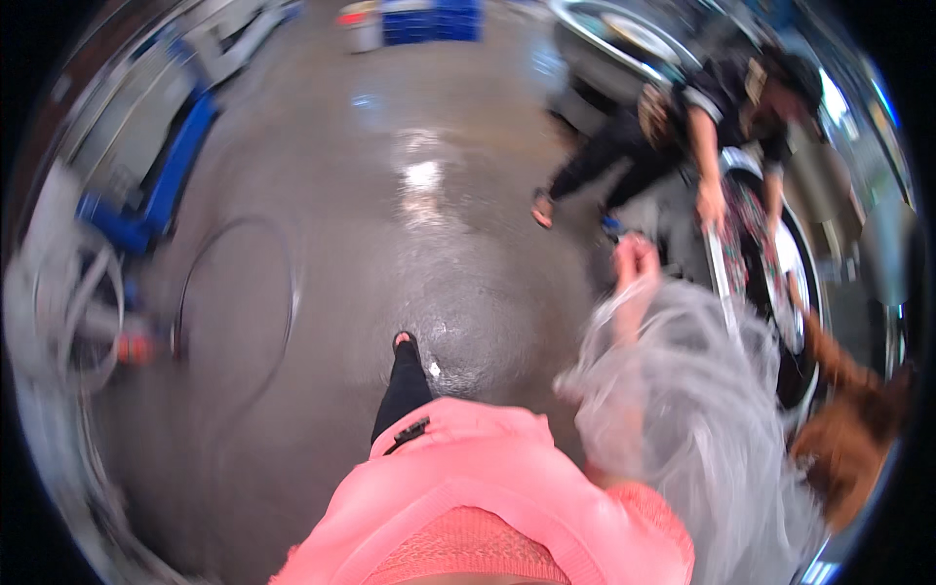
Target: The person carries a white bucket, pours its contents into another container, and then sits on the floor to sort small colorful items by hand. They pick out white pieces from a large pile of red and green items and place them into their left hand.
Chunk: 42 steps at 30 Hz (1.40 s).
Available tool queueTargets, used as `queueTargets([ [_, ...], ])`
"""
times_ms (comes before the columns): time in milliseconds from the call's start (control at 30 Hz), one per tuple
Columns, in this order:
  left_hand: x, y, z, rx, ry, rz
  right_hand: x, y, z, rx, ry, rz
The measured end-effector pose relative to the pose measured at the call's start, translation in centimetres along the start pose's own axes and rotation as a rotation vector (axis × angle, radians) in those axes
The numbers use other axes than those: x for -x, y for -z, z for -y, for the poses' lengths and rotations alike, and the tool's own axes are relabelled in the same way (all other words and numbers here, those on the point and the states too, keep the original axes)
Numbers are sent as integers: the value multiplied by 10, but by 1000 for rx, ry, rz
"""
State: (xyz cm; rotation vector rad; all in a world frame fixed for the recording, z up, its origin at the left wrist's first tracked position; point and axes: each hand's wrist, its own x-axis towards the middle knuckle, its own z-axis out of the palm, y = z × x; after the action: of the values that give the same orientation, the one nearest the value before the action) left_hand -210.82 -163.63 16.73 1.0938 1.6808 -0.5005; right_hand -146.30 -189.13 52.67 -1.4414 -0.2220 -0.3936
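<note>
My right hand (636, 261) is raised to the right of my body and grips the top of a clear plastic sheet (682, 390), which hangs down in crumpled folds over my forearm. The picture is blurred. My left hand is out of view. Just beyond my hand, a person in black (682, 117) bends over a large wheel with a black tyre (780, 273) and holds its rim with both hands. A brown-sleeved arm (838, 390) of another person reaches toward that wheel from the lower right.
Grey shiny concrete floor (419, 195) stretches ahead. A thin wheel hoop (234, 292) stands at the left, beside a blue frame (166, 185) and a white wheel (68, 312). Blue crates (429, 19) sit at the far end. My foot (405, 343) is forward.
</note>
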Motion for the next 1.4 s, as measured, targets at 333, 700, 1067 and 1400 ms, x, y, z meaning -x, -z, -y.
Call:
queueTargets([
  [333, -101, 91, -833, -213, -950, -84, -243, 204, 0, 454, -159, -940],
  [700, -51, -121, -1092, -664, -985, -130, -122, -67, -404, -285, -1140, -1473],
  [1067, -163, -65, -1115, -577, 11, 34, -688, -479, -494, -686, -969, 67],
  [1400, -83, -244, -1950, -429, -1192, 67, -809, -584, -644, 203, -1448, 157],
])
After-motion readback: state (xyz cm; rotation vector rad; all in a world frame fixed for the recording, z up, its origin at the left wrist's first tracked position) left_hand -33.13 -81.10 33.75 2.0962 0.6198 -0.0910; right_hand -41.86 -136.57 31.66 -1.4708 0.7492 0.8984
